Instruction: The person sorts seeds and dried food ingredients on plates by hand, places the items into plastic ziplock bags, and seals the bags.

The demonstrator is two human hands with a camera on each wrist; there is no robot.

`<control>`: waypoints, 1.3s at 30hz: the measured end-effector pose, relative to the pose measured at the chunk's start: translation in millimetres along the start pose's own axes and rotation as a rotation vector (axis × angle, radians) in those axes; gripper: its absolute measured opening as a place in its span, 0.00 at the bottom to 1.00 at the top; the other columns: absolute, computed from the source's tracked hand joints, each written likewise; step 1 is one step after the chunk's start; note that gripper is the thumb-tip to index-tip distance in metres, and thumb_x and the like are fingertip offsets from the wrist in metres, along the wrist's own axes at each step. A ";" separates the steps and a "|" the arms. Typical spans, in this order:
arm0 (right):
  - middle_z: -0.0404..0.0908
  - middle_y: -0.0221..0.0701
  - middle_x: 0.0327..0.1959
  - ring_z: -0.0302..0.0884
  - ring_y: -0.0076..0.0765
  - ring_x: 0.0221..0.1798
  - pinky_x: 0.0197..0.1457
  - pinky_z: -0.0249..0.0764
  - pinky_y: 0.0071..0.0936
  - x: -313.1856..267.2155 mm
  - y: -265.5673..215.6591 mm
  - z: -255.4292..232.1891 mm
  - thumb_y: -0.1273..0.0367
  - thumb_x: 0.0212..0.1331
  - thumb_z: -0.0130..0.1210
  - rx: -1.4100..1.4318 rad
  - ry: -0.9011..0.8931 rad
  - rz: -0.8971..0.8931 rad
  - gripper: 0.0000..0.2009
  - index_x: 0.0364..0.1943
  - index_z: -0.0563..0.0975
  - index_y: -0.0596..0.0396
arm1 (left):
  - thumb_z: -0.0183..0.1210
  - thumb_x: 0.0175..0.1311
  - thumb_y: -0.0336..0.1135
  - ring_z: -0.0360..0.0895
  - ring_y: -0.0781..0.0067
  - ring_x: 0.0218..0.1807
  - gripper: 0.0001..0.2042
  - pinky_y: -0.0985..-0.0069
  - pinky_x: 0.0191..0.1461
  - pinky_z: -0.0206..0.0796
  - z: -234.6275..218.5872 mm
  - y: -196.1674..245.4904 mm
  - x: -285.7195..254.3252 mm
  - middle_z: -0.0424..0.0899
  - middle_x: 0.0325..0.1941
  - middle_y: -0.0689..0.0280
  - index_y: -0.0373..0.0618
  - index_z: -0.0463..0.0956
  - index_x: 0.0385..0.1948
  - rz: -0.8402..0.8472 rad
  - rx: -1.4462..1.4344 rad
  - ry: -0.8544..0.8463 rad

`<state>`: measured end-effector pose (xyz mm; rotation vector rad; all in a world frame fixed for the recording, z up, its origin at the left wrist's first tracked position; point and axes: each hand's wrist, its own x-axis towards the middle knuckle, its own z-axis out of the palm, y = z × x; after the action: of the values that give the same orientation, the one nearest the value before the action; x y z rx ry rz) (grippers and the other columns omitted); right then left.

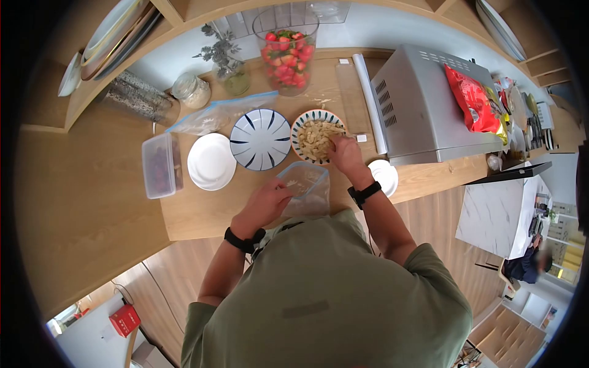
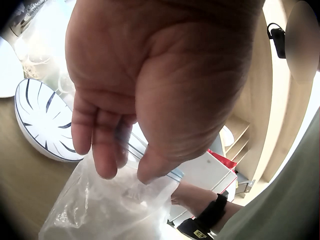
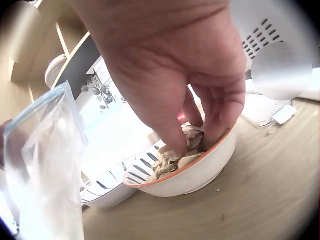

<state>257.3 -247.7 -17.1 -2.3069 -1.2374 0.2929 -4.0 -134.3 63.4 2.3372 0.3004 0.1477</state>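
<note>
Nearby, a striped dish (image 1: pixel 261 140) sits beside the orange-rimmed bowl (image 3: pixel 200 175).

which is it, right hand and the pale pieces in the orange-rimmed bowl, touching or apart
Touching: the right wrist view shows the right hand with its fingertips down in the pale pieces inside the bowl.

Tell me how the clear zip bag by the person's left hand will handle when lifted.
The clear zip bag looks floppy: its thin sides crease and sag below the left hand. The straighter blue-edged mouth is probably a bit stiffer. Unsupported, it would likely slump, as nothing visible props it upright but the hand.
</note>
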 end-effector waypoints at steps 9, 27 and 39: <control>0.82 0.43 0.28 0.81 0.48 0.31 0.35 0.76 0.35 -1.6 11.8 -3.3 0.76 0.48 0.62 0.178 0.208 -0.111 0.06 0.32 0.83 0.59 | 0.61 0.55 0.26 0.79 0.56 0.38 0.06 0.66 0.39 0.72 2.6 4.0 2.4 0.78 0.40 0.61 0.45 0.81 0.35 0.008 -0.009 0.043; 0.82 0.34 0.25 0.79 0.43 0.30 0.40 0.73 0.39 -33.6 -74.7 -83.1 0.70 0.46 0.66 0.110 -0.436 -0.440 0.08 0.31 0.84 0.54 | 0.59 0.57 0.27 0.78 0.55 0.42 0.07 0.63 0.42 0.72 5.3 13.2 8.5 0.76 0.42 0.60 0.48 0.81 0.36 0.023 0.007 0.037; 0.82 0.35 0.30 0.77 0.41 0.30 0.43 0.73 0.36 -23.5 -50.0 -78.9 0.72 0.44 0.66 0.337 -0.456 -0.474 0.07 0.29 0.83 0.54 | 0.62 0.54 0.27 0.79 0.57 0.38 0.05 0.65 0.39 0.73 8.3 12.5 5.9 0.78 0.39 0.62 0.45 0.81 0.33 0.055 0.011 0.077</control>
<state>240.7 -270.0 75.1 -1.6476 -1.7505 0.8136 5.5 -146.9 66.6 2.3552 0.2762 0.2643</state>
